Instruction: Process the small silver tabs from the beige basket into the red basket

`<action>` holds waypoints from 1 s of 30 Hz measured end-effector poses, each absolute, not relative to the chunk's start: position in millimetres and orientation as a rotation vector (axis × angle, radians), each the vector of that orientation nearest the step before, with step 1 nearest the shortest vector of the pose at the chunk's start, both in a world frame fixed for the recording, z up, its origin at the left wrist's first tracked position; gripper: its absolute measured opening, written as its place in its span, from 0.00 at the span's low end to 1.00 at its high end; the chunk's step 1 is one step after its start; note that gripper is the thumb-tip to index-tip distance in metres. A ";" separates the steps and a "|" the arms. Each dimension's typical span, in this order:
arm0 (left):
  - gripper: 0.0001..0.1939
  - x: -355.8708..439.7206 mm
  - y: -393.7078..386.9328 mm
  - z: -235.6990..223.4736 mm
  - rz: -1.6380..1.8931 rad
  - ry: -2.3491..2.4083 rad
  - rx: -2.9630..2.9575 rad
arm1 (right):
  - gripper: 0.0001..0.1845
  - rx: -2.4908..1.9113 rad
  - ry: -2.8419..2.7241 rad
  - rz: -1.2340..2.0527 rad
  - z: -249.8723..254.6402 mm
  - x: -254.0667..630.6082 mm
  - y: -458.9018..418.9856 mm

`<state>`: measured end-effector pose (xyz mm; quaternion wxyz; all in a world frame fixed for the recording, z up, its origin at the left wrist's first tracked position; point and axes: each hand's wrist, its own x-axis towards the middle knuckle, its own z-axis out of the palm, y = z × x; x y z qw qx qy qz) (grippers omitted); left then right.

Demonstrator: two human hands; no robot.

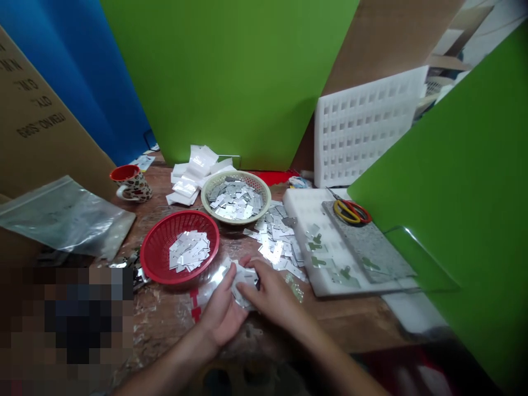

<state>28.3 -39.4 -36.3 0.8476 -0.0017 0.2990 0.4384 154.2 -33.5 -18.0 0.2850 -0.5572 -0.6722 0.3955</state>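
Observation:
Near the table's front, my left hand (225, 311) is wrapped round several small silvery flat plates (243, 283). The fingers of my right hand (270, 291) close on the same plates from the other side, its thumb lying across them. Part of the bunch is hidden by my fingers. Just left stands a red plastic basket (153, 242) with similar plates inside. Behind it, a cream basket (205, 206) holds more of them. A loose heap of plates (280, 236) spreads on the table beyond my right hand. Clear plastic film (212, 280) lies beside my left hand.
A white foam block (303, 220) at the right bears scissors (352, 212), a grey slab (388, 253) and small clear pieces. White packets (198, 168), a patterned mug (138, 187) and a clear plastic bag (70, 214) lie further back. Green panels (239, 82) stand behind and right.

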 end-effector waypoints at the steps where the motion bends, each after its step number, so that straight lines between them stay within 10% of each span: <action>1: 0.23 26.9 -40.6 -39.9 0.910 0.633 -0.008 | 0.19 -1.490 -1.836 0.979 -18.3 154.9 -34.3; 30: 0.20 18.1 -31.2 -35.6 0.948 0.563 -0.035 | 0.05 -1.569 -1.951 0.649 -22.3 163.9 -54.9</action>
